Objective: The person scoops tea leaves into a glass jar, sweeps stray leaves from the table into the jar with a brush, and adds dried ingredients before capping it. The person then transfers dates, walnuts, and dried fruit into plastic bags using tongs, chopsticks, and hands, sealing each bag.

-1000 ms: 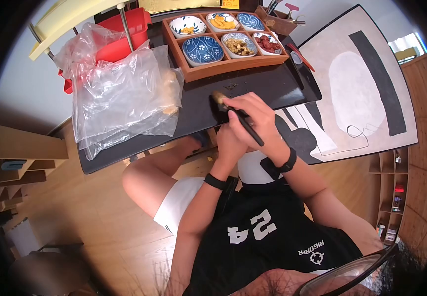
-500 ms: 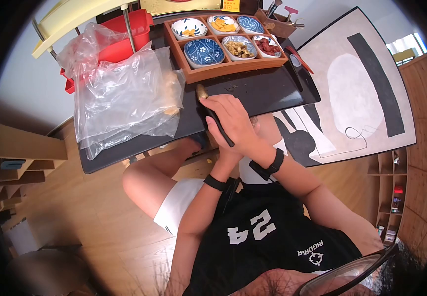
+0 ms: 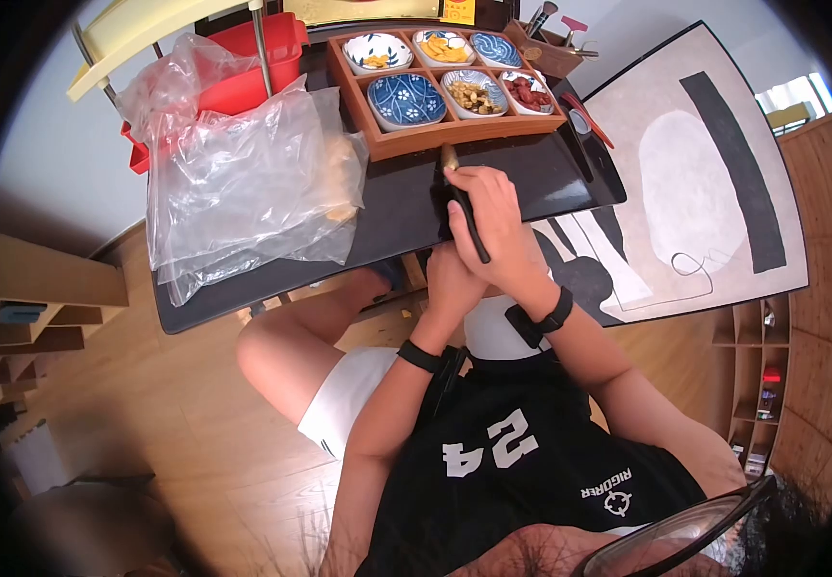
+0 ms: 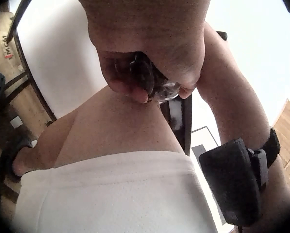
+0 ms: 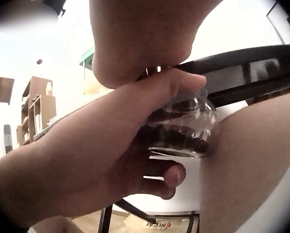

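My right hand grips a slim brush with a black handle and a brownish-gold head. The head points at the front wall of the wooden tray, over the black table. Below the table's near edge, my left hand sits under the right wrist. Its fingers curl round a small clear glass, which the head view hides. Dark matter shows through the glass's lower part in the right wrist view. In the left wrist view the glass is close over a bare thigh.
Small patterned bowls fill the wooden tray, several with yellow, brown or red contents. Clear plastic bags cover the table's left side, before a red bin. A tool box stands at the back right, beside a large abstract picture.
My right hand swung the brush left across the table, then back right and forward to the tray. The brush handle now tilts less. My left hand stays low by the table edge.
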Available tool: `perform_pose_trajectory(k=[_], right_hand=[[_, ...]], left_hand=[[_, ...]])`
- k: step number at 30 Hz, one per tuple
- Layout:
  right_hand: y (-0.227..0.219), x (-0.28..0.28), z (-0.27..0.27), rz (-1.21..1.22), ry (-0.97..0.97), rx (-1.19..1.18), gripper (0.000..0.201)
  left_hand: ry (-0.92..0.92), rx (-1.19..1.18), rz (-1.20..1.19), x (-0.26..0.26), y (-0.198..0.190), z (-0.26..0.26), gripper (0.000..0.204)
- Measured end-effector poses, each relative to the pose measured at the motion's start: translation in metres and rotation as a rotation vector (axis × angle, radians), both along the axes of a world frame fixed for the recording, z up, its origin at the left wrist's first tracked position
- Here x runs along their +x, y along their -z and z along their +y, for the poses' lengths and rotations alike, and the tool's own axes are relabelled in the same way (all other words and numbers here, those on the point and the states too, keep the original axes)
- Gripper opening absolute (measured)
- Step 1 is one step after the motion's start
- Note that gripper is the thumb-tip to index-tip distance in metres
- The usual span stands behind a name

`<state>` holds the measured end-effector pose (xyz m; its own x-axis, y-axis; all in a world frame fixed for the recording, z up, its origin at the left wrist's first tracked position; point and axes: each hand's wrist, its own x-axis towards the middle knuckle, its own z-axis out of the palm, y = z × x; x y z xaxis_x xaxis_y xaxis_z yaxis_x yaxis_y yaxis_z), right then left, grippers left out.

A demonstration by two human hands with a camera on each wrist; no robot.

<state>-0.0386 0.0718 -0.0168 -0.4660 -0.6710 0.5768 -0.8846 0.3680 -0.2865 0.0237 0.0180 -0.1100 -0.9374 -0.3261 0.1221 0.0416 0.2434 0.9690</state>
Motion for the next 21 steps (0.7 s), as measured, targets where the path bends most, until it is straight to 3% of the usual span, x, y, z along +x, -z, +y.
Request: perform_pose_trajectory(k=[1,5,10,15,21], right_hand=[[-0.003,-0.001,0.001,-0.004,-0.002,-0.026,0.036],[-0.006,-0.002,-0.003,-0.015,-0.031,-0.061,0.033],[-0.002,0.000,-0.017,-0.037,-0.149,-0.059,0.033],[-0.008,-0.008,-0.013,-0.081,-0.101,-0.094,0.028],[-0.018,-0.023,0.005,-0.042,0.019,-0.071,0.026]], left_hand=[[-0.077,0.060,0.087,-0.003,0.008,0.005,0.037],[-0.066,0.026,0.120,-0.003,0.007,0.006,0.039],[-0.153,0.014,0.342,-0.005,0.006,0.010,0.051],[-0.050,0.125,0.133,-0.002,0.000,0.006,0.043],[-0.177,-0.006,0.125,-0.003,0.011,0.011,0.042]])
